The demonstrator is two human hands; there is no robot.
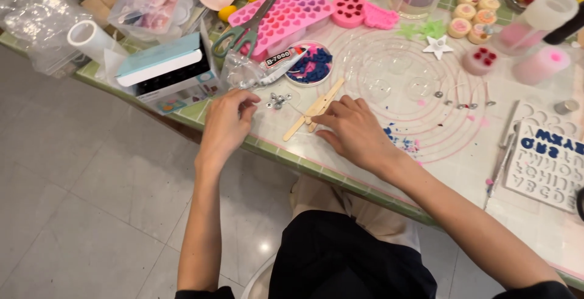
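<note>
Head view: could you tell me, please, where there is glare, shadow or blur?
Head view: a glare spot on the floor tiles; soft, even light with faint shadows under the left hand and right hand; both hands and the wooden sticks look sharp; edges bow slightly.

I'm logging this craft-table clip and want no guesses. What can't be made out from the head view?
- Left hand: its curled fingers hide whatever they pinch.
- Small metal pieces: too small to identify.
- Right hand: covers the near ends of the wooden sticks.
- Letter mould: cut off by the right edge.
</note>
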